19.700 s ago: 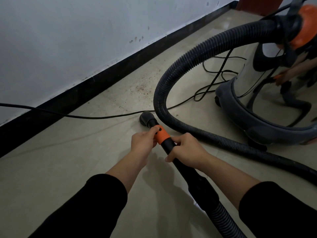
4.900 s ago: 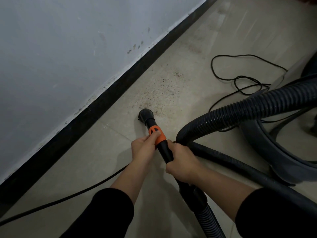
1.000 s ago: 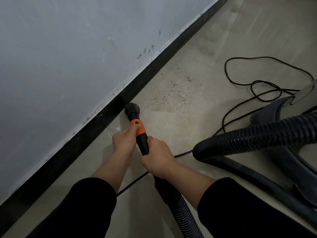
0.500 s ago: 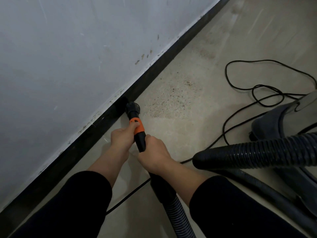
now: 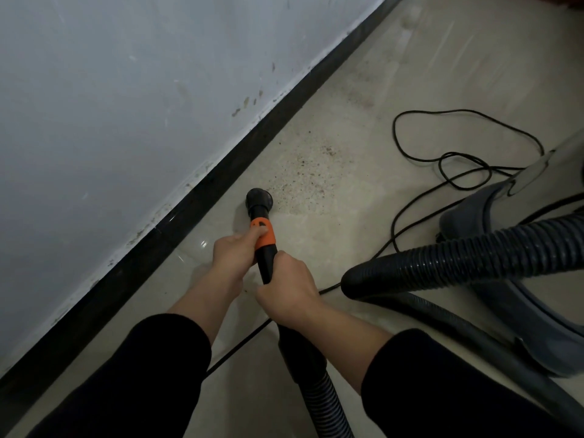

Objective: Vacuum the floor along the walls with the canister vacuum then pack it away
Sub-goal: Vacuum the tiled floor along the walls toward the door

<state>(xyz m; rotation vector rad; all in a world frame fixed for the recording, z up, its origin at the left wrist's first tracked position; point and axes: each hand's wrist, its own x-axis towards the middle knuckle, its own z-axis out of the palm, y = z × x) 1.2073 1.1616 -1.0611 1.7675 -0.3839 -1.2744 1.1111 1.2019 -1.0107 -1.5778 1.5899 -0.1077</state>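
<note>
I hold a black vacuum wand with an orange collar (image 5: 264, 235). My left hand (image 5: 232, 257) grips it at the orange collar, thumb on top. My right hand (image 5: 289, 294) grips the black tube just behind. The round black nozzle (image 5: 259, 199) sits on the beige floor, a short way off the black skirting board (image 5: 221, 172), at the edge of a patch of dark crumbs and dust (image 5: 308, 181). The ribbed black hose (image 5: 474, 257) loops to the grey canister vacuum (image 5: 505, 298) at the right.
A white, scuffed wall (image 5: 126, 90) runs diagonally along the left. The thin black power cord (image 5: 448, 159) lies in loops on the floor beyond the canister and passes under my arms. More faint dust lies farther along the wall (image 5: 360, 90).
The nozzle has slid away from the skirting board, rightward toward the dust patch. Both hands keep the same grip on the wand.
</note>
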